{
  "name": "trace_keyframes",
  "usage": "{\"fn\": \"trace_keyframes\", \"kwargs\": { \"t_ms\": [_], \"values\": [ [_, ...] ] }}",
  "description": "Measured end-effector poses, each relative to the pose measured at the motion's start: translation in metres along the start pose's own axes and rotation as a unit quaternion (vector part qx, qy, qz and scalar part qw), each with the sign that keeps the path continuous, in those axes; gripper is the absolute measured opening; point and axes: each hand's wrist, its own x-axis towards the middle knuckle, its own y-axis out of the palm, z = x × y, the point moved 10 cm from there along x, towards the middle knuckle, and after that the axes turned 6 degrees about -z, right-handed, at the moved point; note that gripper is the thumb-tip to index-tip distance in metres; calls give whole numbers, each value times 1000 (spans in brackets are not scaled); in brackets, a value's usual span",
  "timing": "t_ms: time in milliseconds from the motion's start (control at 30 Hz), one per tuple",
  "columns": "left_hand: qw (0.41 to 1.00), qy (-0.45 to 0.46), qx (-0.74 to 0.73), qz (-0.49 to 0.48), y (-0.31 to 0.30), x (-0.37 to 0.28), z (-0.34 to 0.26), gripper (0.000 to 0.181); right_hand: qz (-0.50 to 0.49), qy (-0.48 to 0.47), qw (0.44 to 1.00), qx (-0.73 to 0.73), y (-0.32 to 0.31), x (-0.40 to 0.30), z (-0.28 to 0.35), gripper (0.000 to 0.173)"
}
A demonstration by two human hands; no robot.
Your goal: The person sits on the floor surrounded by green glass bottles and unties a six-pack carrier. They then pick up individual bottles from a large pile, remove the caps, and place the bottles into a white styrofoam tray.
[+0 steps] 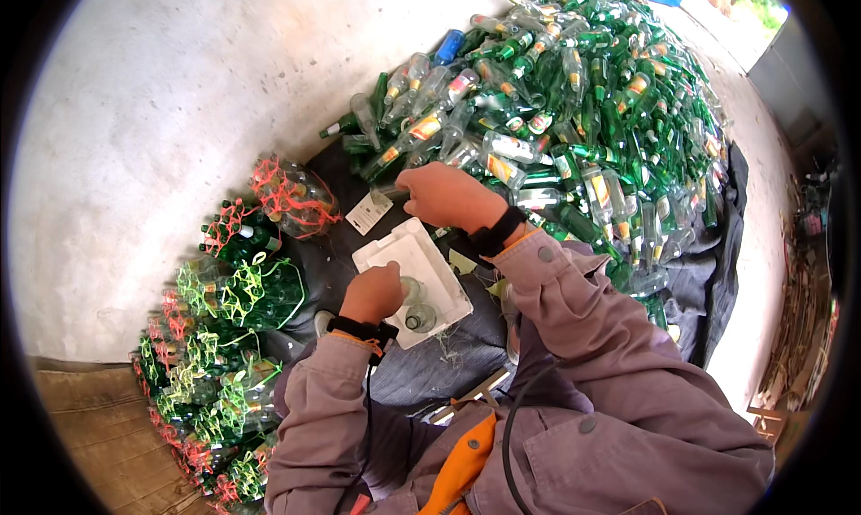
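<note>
My left hand (371,291) is curled over the left side of a white foam box (440,279). Against its fingers, inside the box, is a clear glass bottle (413,289); whether the fingers grip it is hidden. Another clear bottle (422,318) stands upright beside it, mouth towards me. My right hand (449,195) hovers beyond the box's far end, fingers bent, at the near edge of a heap of green and clear glass bottles (572,111). Something clear shows under its fingertips, too hidden to tell if it is held.
Bundles of bottles tied with red and yellow-green plastic twine (262,293) line the left side by a pale wall (168,111). A printed card (369,212) lies on the dark sheet (410,374). A blue can (449,46) rests on the heap. Flattened cardboard (107,434) lies lower left.
</note>
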Motion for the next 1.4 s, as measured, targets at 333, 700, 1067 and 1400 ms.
{"fn": "trace_keyframes", "kwargs": {
  "t_ms": [333, 700, 1067, 1400],
  "values": [
    [999, -3, 41, 18, -15, -4, -7, 34, 45, -4, 999, -17, 12, -3, 2, 32],
    [998, 8, 31, -56, -48, -7, -8, 29, 79, -12, 997, -3, 17, -6, 7, 33],
    [991, 13, 16, -130, -78, -8, 1, 21, 59, 19, 998, 11, 5, 0, -12, 28],
    [992, -18, 2, -128, -83, -16, 16, 20, -38, 100, 994, 33, -54, 3, -61, 29]
  ]
}}
